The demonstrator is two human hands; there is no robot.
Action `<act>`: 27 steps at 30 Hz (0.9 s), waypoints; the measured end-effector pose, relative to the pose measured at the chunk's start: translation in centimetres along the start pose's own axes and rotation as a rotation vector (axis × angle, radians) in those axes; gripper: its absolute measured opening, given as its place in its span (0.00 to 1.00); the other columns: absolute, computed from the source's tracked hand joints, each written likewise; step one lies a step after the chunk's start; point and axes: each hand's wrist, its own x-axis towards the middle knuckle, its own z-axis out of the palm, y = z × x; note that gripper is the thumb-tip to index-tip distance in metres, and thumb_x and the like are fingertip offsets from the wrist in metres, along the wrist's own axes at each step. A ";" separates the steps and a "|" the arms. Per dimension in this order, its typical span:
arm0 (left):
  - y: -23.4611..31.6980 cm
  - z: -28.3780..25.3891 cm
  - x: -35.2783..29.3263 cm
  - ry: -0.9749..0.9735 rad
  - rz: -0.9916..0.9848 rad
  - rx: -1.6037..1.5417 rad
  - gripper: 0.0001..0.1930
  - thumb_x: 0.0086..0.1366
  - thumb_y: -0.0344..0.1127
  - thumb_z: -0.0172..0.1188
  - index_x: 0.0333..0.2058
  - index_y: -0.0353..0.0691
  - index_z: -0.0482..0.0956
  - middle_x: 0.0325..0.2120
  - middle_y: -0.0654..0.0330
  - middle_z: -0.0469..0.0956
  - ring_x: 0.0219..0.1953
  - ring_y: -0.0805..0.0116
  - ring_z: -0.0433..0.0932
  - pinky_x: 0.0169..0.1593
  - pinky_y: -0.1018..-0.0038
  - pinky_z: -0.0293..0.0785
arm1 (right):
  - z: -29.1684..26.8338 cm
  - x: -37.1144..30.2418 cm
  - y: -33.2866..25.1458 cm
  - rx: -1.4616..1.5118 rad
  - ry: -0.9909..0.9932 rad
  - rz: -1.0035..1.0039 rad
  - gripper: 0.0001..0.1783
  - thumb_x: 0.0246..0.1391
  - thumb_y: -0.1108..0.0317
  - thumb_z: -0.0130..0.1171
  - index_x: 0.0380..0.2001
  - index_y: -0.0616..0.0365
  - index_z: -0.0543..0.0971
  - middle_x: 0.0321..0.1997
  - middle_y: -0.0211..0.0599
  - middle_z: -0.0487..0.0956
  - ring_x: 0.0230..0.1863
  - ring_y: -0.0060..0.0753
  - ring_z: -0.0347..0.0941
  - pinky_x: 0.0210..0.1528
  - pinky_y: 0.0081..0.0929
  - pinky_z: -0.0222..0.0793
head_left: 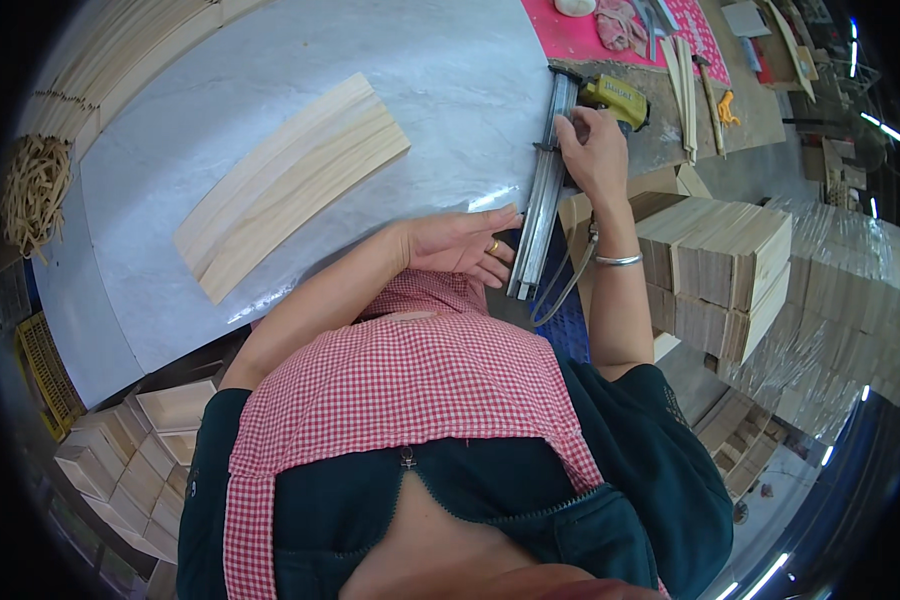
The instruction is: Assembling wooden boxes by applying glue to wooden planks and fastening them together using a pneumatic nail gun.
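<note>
A nail gun with a yellow-green head (618, 100) and a long grey metal magazine (543, 205) sits at the right edge of the table. My right hand (594, 150) is closed on it near the head, with thumb and fingers curled at the magazine's upper part. Beside the magazine's near end is my left hand (460, 245), its thumb stretched out and fingers apart, nothing visible in it. Whether its fingertips touch the metal I cannot tell. Two pale wooden boards (290, 190) lie side by side on the white tabletop (450, 110), left of the gun.
A hose (567, 290) hangs below the gun. Stacked wooden pieces (715, 250) stand at right, with wrapped stacks behind. Long boards (120, 60) and a bundle of thin strips (36, 190) are at far left. A pink cloth (620, 25), wood strips (682, 100) and a hammer (710, 105) lie beyond.
</note>
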 end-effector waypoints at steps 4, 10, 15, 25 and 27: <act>0.1 0.2 -0.1 0.007 0.003 0.018 0.54 0.70 0.71 0.45 0.75 0.38 0.31 0.68 0.19 0.45 0.65 0.34 0.66 0.67 0.56 0.66 | 1.6 -0.8 -0.2 -0.044 0.213 -0.179 0.17 0.57 0.58 0.62 0.35 0.63 0.83 0.37 0.47 0.78 0.35 0.52 0.73 0.42 0.40 0.72; 0.0 0.6 -0.3 0.048 0.019 0.030 0.53 0.70 0.69 0.48 0.75 0.37 0.34 0.65 0.24 0.55 0.59 0.41 0.72 0.63 0.59 0.69 | 2.2 -0.8 -0.5 -0.092 0.191 -0.222 0.17 0.58 0.57 0.62 0.39 0.62 0.83 0.42 0.49 0.76 0.39 0.53 0.73 0.45 0.41 0.72; -0.5 2.9 -0.1 0.204 0.057 0.185 0.51 0.68 0.57 0.59 0.76 0.40 0.37 0.62 0.30 0.62 0.55 0.49 0.75 0.59 0.62 0.72 | 0.6 -0.2 0.9 -0.034 0.308 -0.185 0.18 0.58 0.57 0.62 0.39 0.62 0.82 0.41 0.50 0.76 0.39 0.54 0.73 0.46 0.42 0.72; -1.3 8.8 -1.2 0.594 0.322 1.171 0.44 0.53 0.25 0.69 0.68 0.39 0.56 0.44 0.45 0.76 0.37 0.62 0.80 0.40 0.69 0.76 | -1.6 -1.4 5.9 0.572 -0.012 0.578 0.23 0.56 0.55 0.67 0.41 0.68 0.80 0.29 0.36 0.80 0.30 0.29 0.75 0.34 0.25 0.73; 0.2 10.4 -1.4 0.704 0.041 1.132 0.27 0.53 0.26 0.70 0.52 0.38 0.70 0.37 0.53 0.76 0.33 0.60 0.77 0.39 0.64 0.73 | 0.0 -1.6 8.1 0.688 0.014 0.520 0.23 0.55 0.56 0.68 0.42 0.67 0.79 0.25 0.33 0.78 0.26 0.27 0.73 0.32 0.23 0.71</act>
